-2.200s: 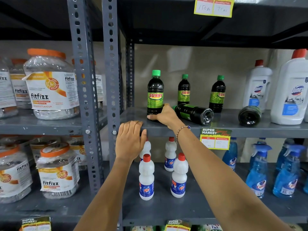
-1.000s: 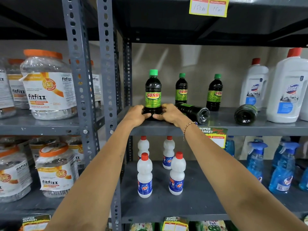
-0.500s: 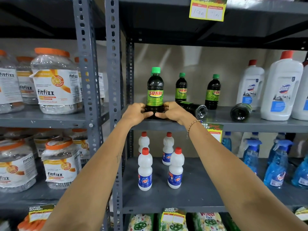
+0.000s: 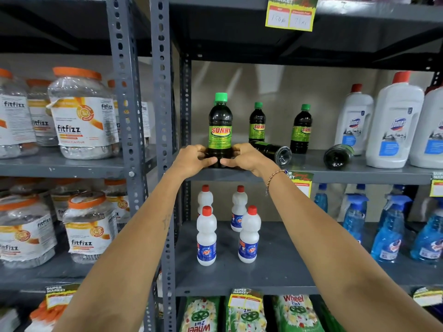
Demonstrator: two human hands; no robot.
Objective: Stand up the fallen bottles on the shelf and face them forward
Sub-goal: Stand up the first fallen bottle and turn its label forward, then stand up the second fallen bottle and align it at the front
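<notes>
A dark Sunny bottle [image 4: 220,127] with a green cap stands upright at the front left of the grey shelf [image 4: 359,174], its label facing me. My left hand [image 4: 191,158] and my right hand [image 4: 247,158] both grip its base from either side. Just right of my right hand a second Sunny bottle [image 4: 275,150] lies on its side, base toward me. A third fallen bottle [image 4: 338,156] lies further right. Two more Sunny bottles [image 4: 257,123] [image 4: 302,129] stand upright at the back.
Large white Domex bottles [image 4: 393,123] stand at the shelf's right end. The shelf below holds small white bottles [image 4: 206,238] and blue spray bottles [image 4: 389,232]. Fitfizz jars [image 4: 82,113] fill the left rack beyond the grey uprights [image 4: 161,92].
My left hand rose from the shelf edge to join my right hand at the front bottle's base. Both hands have stayed on it since; the view drew closer.
</notes>
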